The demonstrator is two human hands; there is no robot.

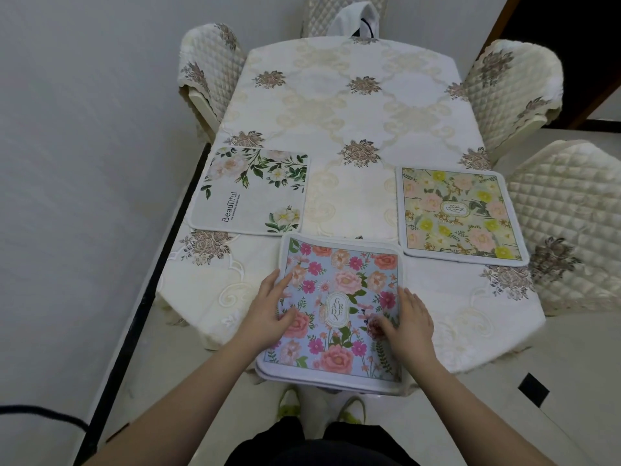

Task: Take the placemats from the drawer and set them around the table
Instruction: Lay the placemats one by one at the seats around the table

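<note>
Three placemats lie on top in plain sight: a white one point(250, 190), a yellow-flowered one point(460, 215) and a blue-flowered one point(336, 307). Layered edges under the blue one suggest perhaps one or two more. Four quilted chairs point(514, 92) ring one table point(346, 105). Two hands show, the left hand point(268, 309) and the right hand point(408, 322).
</note>
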